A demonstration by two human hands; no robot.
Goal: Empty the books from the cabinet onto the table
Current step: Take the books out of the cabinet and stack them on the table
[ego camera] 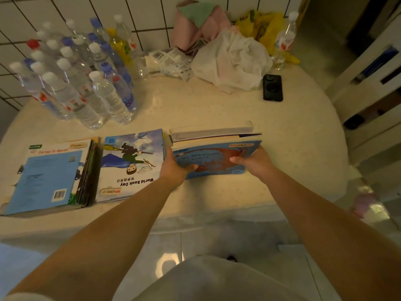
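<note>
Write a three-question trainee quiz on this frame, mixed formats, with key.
1. True or false: both the left hand and the right hand grip the blue book stack.
2. How many book piles lie on the table, counting the held one?
3. The black phone lies: A) among the water bottles B) by the white plastic bag C) on the World Book Day book

Key: 1 true; 2 three; 3 B

The cream worktop [195, 109] carries a blue book with a red-brown blotch [217, 159], a blue-and-white "World Book Day" cover [132, 164], a light-blue back cover [50, 177], a black phone [272, 88] and a yellow bag [267, 29].
</note>
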